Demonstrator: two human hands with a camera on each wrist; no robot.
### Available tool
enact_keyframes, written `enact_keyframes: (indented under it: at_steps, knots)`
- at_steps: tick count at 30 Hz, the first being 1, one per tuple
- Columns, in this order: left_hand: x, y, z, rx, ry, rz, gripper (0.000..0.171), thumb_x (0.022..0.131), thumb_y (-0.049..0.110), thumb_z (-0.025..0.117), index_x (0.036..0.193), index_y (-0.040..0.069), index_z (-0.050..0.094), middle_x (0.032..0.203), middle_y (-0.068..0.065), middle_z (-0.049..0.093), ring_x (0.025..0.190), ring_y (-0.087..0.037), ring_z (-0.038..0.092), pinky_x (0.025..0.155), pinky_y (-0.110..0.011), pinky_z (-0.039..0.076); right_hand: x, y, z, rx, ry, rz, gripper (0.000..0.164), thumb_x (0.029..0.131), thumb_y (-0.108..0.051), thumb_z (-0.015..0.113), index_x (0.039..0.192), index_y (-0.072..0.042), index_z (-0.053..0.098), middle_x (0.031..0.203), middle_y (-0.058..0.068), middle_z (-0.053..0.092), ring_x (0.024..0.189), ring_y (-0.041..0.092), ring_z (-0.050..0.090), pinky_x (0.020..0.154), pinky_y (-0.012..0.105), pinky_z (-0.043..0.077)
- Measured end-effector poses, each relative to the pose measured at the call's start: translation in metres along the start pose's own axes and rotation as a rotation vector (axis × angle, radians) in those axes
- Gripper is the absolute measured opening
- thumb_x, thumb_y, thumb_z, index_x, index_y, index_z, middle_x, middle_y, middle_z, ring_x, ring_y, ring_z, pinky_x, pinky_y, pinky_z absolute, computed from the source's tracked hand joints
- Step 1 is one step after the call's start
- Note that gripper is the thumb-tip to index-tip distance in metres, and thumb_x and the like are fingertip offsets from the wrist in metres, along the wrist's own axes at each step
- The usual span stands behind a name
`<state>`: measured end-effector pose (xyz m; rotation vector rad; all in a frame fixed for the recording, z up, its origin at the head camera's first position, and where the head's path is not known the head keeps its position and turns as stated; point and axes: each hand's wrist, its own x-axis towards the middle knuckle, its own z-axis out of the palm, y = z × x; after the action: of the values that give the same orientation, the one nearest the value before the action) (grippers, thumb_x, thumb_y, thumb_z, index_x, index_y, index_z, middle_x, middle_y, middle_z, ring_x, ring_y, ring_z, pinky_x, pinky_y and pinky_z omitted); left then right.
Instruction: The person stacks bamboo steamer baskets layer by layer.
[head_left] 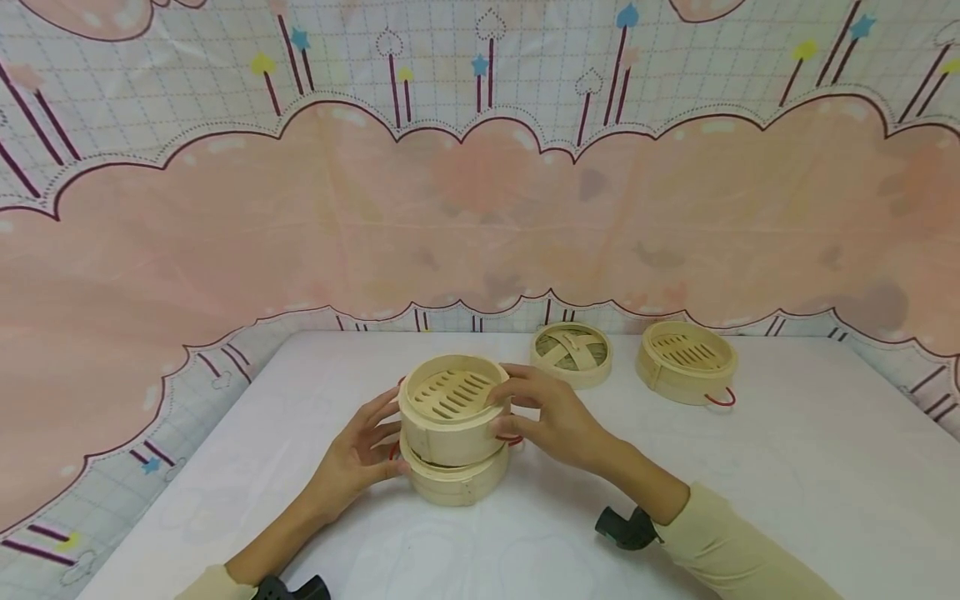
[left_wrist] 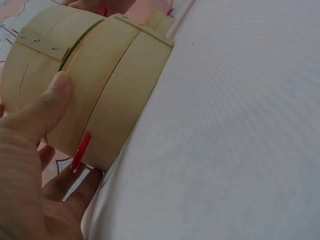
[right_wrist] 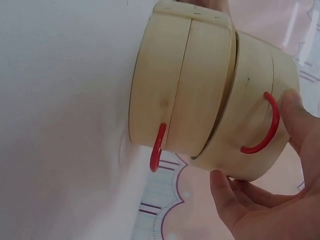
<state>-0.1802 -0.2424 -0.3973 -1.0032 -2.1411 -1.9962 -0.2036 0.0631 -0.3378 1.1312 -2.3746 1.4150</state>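
Note:
Two round bamboo steamer baskets stand one on top of the other near the front middle of the table. The upper steamer basket (head_left: 453, 408) has a slotted base facing up and sits slightly askew, with a dark gap along its seam with the lower steamer basket (head_left: 457, 486). My right hand (head_left: 558, 417) grips the upper basket by its right side, thumb near a red handle (right_wrist: 272, 125). On the left side, my left hand (head_left: 352, 458) holds the stack, its thumb by the seam and its fingers round the far side (left_wrist: 30, 130).
Behind the stack lies a woven bamboo steamer lid (head_left: 572, 354). Another slotted steamer basket (head_left: 686, 362) with a red handle stands at the back right. Both rest on the white tabletop (head_left: 787, 500), before a patterned curtain (head_left: 480, 225).

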Motion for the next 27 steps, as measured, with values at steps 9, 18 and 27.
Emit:
enact_keyframes:
  at_steps: [9,18,27]
  knots:
    - [0.0004,0.0006,0.0005,-0.002,0.003,0.009,0.095,0.076,-0.012,0.073,0.152,0.009,0.02,0.146,-0.023,0.033,0.123,-0.038,0.047,0.097,-0.037,0.046,-0.0004,-0.0009,0.0016,-0.08,0.0,-0.033,0.026,0.079,-0.023,0.078,0.102,-0.017,0.068,0.127,0.009,0.057,0.132,0.026,0.041,0.099,0.045,0.044]
    - [0.0007,-0.0012,-0.0001,0.026,0.005,-0.003,0.096,0.076,-0.011,0.073,0.152,0.011,0.019,0.145,-0.023,0.033,0.124,-0.034,0.047,0.097,-0.036,0.046,-0.0009,-0.0015,0.0014,-0.072,-0.004,-0.043,0.025,0.08,-0.025,0.076,0.103,-0.017,0.068,0.131,0.011,0.054,0.123,0.029,0.05,0.094,0.042,0.048]
    - [0.0026,-0.001,0.0009,0.034,0.001,0.005,0.096,0.077,-0.012,0.073,0.152,0.011,0.018,0.145,-0.016,0.036,0.123,-0.029,0.05,0.094,-0.036,0.048,-0.0021,-0.0015,0.0007,-0.104,-0.004,-0.051,0.024,0.08,-0.026,0.077,0.102,-0.019,0.069,0.132,0.01,0.054,0.121,0.026,0.052,0.09,0.036,0.05]
